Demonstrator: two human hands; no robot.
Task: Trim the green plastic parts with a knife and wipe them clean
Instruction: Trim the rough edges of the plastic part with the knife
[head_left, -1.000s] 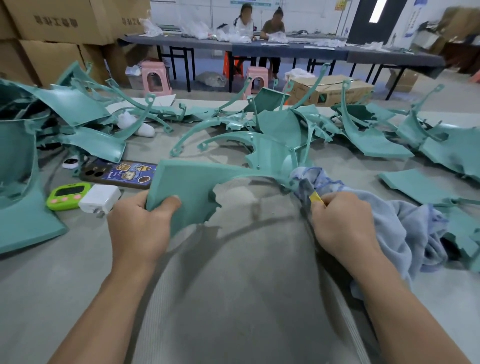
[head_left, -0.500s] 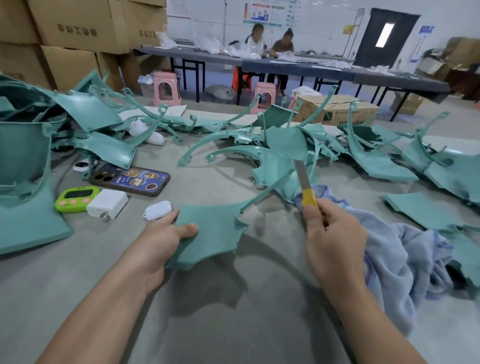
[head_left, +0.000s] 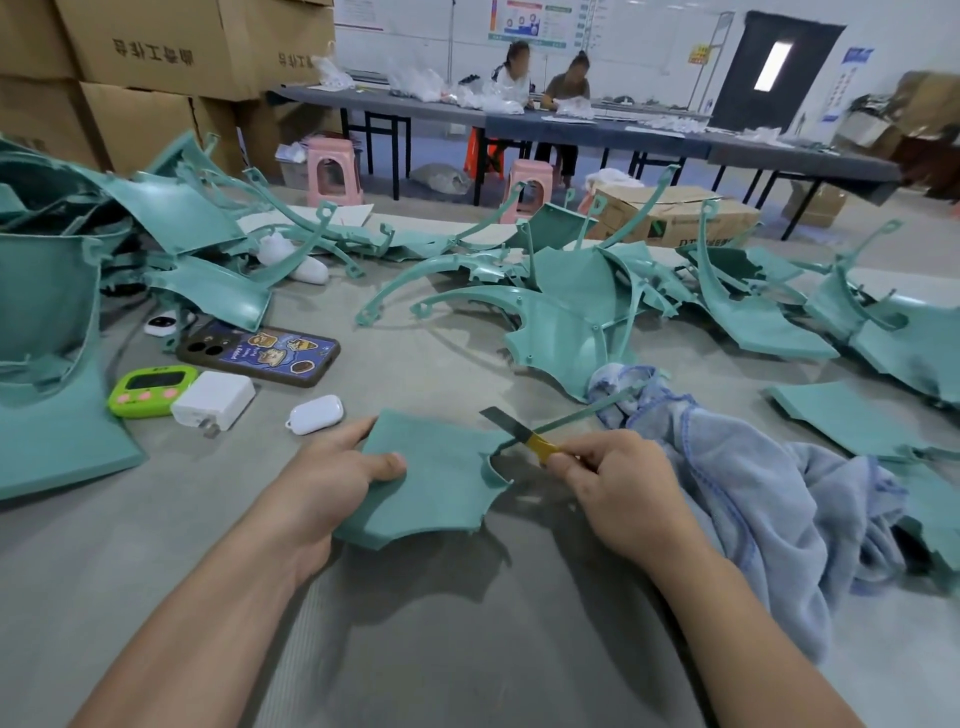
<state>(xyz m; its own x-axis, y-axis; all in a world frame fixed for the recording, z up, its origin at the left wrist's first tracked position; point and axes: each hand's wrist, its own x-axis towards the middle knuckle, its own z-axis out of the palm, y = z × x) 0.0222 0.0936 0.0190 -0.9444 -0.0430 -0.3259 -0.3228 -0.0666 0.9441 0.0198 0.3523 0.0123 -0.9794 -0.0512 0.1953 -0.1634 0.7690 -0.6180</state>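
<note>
My left hand (head_left: 332, 475) grips the left edge of a green plastic part (head_left: 436, 478), thumb on top, holding it just above the grey table (head_left: 467, 649). A thin arm of the part runs up and right toward the cloth. My right hand (head_left: 618, 483) pinches a knife (head_left: 519, 431) with a yellow handle; its grey blade lies against the part's thin arm near the notch. A blue-grey cloth (head_left: 769, 499) lies bunched to the right of my right hand.
Many more green parts (head_left: 571, 312) lie piled across the back, left and right of the table. A phone (head_left: 260, 353), a green timer (head_left: 150, 389), a white charger (head_left: 213, 400) and a white earbud case (head_left: 317, 413) sit at left. Two people sit at a far table.
My left hand lowered the green part toward the table. My right hand left the cloth, raised the knife, then brought its blade down onto the part's thin arm.
</note>
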